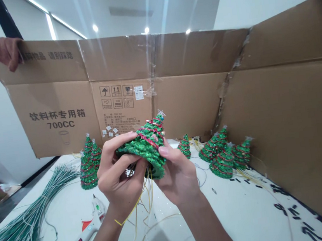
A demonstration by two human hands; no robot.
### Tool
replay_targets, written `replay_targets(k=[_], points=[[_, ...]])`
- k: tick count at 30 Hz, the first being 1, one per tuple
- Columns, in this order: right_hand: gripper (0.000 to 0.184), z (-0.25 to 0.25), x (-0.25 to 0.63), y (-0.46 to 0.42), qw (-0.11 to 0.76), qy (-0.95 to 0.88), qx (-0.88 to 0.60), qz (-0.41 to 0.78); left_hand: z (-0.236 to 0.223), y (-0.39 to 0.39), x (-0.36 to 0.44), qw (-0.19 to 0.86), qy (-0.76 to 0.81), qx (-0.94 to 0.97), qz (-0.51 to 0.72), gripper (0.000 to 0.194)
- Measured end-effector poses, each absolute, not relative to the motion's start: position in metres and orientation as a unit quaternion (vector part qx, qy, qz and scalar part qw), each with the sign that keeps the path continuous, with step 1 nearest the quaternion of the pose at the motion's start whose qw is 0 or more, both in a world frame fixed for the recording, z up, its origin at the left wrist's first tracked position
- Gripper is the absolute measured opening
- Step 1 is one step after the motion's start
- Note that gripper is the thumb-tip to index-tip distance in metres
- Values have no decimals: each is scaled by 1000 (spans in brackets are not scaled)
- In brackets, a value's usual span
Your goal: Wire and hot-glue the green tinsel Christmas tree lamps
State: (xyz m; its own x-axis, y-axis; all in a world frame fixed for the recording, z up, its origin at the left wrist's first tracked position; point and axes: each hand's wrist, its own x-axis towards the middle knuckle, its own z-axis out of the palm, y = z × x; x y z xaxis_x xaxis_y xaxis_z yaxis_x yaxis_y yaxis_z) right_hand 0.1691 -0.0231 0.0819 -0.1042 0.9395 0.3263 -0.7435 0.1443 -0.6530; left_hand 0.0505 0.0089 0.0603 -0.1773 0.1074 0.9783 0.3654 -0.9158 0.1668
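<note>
A small green Christmas tree (144, 143) with red garland and a pale star at its tip is held up above the table, tilted with the tip to the upper right. My left hand (120, 168) grips its base, the index finger along the outside and other fingers reaching into the open underside. My right hand (178, 169) holds its right side, thumb against the garland. Thin yellow wires (148, 196) hang from the underside. What lies inside the base is mostly hidden by my fingers.
A glue gun (89, 227) lies on the white table (169, 233) near my left forearm. At far left is a bundle of green and white wires (40, 213). More trees stand left (87, 164) and right (223, 159). Cardboard walls (190, 101) enclose the back and right.
</note>
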Motion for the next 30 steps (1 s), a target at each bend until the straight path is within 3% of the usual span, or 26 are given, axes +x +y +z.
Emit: replay_targets(k=[10, 19, 25, 30], points=[[64, 85, 175, -29, 636, -394, -160, 643, 64, 10, 51, 135, -164, -625, -751, 23], [72, 88, 176, -38, 630, -389, -145, 656, 64, 6, 52, 147, -122, -636, -748, 22], [56, 88, 180, -36, 626, -387, -145, 661, 65, 5, 51, 148, -117, -645, -741, 24], [73, 86, 178, -32, 629, -393, -143, 655, 65, 7, 51, 152, -120, -646, -738, 23]])
